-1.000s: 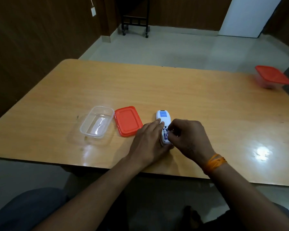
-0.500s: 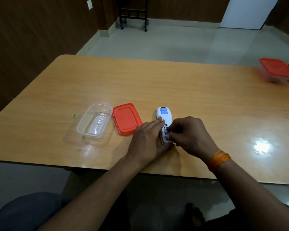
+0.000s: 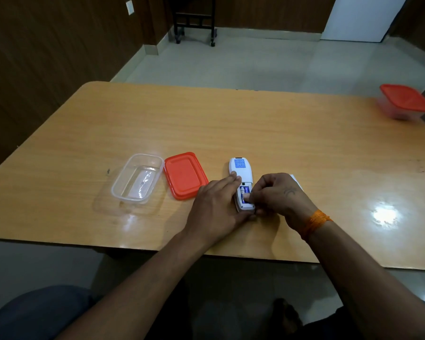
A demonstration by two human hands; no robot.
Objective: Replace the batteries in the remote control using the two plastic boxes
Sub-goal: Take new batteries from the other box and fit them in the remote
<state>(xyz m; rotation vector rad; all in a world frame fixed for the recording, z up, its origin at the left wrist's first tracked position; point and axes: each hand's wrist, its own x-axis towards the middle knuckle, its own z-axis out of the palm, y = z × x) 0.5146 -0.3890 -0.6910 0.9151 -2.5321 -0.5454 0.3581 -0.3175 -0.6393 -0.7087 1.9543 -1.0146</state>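
Observation:
A white remote control (image 3: 241, 169) lies face down on the wooden table (image 3: 255, 123), its battery compartment open. Blue batteries (image 3: 243, 190) show inside it. My left hand (image 3: 214, 209) presses against the remote's left side and near end, holding it still. My right hand (image 3: 280, 197) is curled over the compartment from the right, with thumb and fingertips on a battery. An open clear plastic box (image 3: 138, 177) stands to the left, empty, with its red lid (image 3: 184, 175) lying flat beside it. A second box with a red lid on (image 3: 405, 101) sits at the far right edge.
A small white piece (image 3: 295, 179), partly hidden, lies behind my right hand. The table's near edge runs just under my wrists. Bright light glare marks the table at the right. A black wheeled stand (image 3: 194, 20) is on the floor beyond.
My right hand's fingers have shifted toward the near end of the compartment, and more of the blue batteries shows. My left hand stays on the remote.

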